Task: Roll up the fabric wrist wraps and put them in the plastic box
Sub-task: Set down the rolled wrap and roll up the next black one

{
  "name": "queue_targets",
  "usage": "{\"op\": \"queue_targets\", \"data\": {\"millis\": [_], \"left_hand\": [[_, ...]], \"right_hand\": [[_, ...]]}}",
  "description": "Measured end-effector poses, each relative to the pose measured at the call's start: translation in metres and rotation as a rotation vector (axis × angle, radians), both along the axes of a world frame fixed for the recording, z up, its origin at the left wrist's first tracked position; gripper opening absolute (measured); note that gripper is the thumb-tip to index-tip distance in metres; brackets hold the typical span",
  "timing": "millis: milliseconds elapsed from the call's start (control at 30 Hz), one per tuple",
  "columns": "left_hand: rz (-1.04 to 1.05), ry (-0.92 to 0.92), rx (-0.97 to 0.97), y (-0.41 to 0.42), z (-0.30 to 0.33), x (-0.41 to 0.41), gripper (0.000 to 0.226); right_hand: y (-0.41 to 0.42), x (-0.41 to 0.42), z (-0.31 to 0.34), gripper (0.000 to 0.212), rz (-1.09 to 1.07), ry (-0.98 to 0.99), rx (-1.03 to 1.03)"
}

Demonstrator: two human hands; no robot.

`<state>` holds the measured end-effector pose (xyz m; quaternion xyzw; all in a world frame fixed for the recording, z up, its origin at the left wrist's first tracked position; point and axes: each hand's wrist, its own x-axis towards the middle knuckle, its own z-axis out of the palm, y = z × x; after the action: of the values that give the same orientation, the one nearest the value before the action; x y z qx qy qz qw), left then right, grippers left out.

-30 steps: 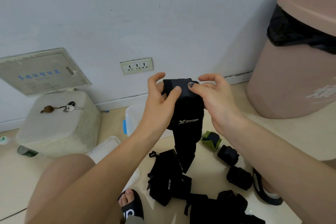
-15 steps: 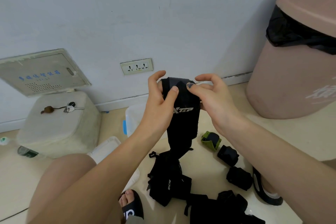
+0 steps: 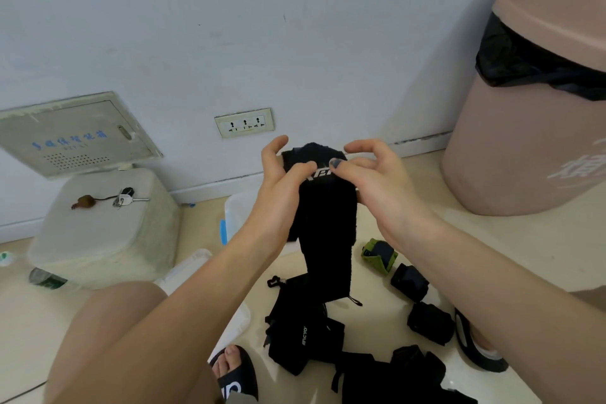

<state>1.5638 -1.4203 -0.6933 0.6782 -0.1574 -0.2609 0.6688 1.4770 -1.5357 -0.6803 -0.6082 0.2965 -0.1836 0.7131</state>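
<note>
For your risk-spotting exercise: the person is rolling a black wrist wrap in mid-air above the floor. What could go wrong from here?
1. The left hand and right hand pinch only the top of the black wrist wrap; its long tail hangs free, so the roll may loosen or go crooked.
2. The tail's end dangles by the unrolled black wraps on the floor and might snag on them.
3. The plastic box sits partly hidden behind the hands, so a blind drop could miss.

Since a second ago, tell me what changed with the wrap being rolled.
Both hands, left hand and right hand, keep gripping the black wrist wrap; the roll at its top has taken in more, so the logo sits higher and the hanging tail is shorter. The rolled wraps on the floor stayed put.
</note>
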Motion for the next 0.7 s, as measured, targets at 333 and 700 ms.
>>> {"op": "queue_targets", "data": {"millis": [333, 700], "left_hand": [[-0.28, 0.045, 0.172, 0.002, -0.017, -0.015, 0.044], [-0.27, 0.071, 0.054, 0.006, -0.007, -0.007, 0.034]], "right_hand": [[-0.017, 0.003, 0.003, 0.027, -0.232, -0.095, 0.159], [-0.013, -0.005, -0.001, 0.037, -0.032, 0.037, 0.092]]}}
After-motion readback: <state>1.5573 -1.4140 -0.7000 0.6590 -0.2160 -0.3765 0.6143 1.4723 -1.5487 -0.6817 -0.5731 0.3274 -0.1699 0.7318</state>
